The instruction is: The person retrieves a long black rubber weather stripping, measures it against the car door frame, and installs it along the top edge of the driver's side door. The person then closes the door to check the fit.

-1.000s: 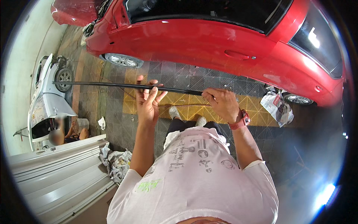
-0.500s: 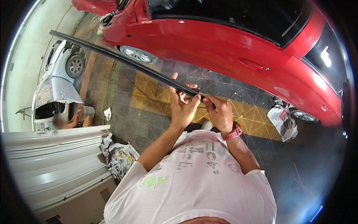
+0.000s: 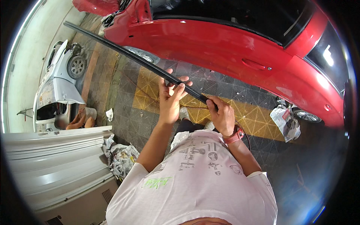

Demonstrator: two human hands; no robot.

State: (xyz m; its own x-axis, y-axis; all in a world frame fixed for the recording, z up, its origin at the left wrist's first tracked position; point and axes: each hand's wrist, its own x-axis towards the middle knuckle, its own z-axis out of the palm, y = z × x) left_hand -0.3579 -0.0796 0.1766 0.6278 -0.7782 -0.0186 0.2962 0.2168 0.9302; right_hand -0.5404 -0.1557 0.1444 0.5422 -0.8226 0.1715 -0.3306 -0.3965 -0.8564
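A long black trim strip [image 3: 123,51] slants from the upper left down to the middle, held up in front of my body. My right hand [image 3: 222,115] pinches its near end between thumb and fingers; a red watch is on that wrist. Farther along the strip, my left hand [image 3: 171,98] holds it from below, thumb across the near side and fingertips showing past the far side. Beyond the strip stands a red car [image 3: 202,45], its side toward me. The strip's far end passes in front of the car's front part.
A white car [image 3: 60,88] with parts off stands at the left, where another person [image 3: 80,119] sits by a bucket [image 3: 91,112]. Crumpled masking paper [image 3: 122,155] lies beside a white ribbed panel [image 3: 56,165]. More paper [image 3: 285,122] hangs at the red car's rear wheel. Floor tiles [image 3: 255,116] are grey and yellow.
My left hand has slid away from my right hand, up along the strip to the left. The strip's far end has shifted right and upward in view. My right hand stays at the near end.
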